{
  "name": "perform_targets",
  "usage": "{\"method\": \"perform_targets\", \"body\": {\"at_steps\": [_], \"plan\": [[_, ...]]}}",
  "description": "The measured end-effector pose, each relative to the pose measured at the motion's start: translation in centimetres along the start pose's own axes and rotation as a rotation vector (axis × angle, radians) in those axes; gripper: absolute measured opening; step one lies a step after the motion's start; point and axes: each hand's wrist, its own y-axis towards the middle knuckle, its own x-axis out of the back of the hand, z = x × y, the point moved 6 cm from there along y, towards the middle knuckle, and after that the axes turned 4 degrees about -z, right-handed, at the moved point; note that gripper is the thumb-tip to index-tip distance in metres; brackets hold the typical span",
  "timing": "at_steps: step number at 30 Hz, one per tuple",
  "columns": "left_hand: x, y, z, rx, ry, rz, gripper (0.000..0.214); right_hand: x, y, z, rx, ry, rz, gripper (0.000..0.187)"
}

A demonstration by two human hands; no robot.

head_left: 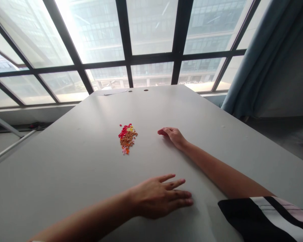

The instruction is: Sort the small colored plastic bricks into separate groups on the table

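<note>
A small pile of tiny coloured pieces (128, 138), bead-like, lies on the white table (91, 181). Red ones gather at its upper left, a few yellow at the top, brown in the middle, and pink and orange at the bottom. To the right of the pile, and apart from it, my right hand (173, 135) rests on its side with fingers stretched out together and nothing visible in it. Nearer to me, my left hand (163, 197) is held palm down with its fingers spread. It holds nothing and is closest to the bare tabletop.
Flat white sheets (113, 91) lie at the table's far left edge, beside two dark round holes (145, 90). Beyond stand large framed windows (151, 37). A blue-grey curtain (262, 64) hangs at the right. A white metal bar (12, 146) is left of the table.
</note>
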Motion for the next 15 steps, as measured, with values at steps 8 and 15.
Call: {"method": "perform_targets", "body": {"at_steps": [8, 15], "plan": [[1.3, -4.9, 11.3, 0.484, 0.233, -0.178, 0.04, -0.1, 0.1, -0.4, -0.001, -0.016, 0.014, 0.033], [2.4, -8.3, 17.0, 0.693, 0.303, -0.268, 0.032, 0.2, 0.1, -0.5, 0.005, -0.077, 0.006, 0.031]]}}
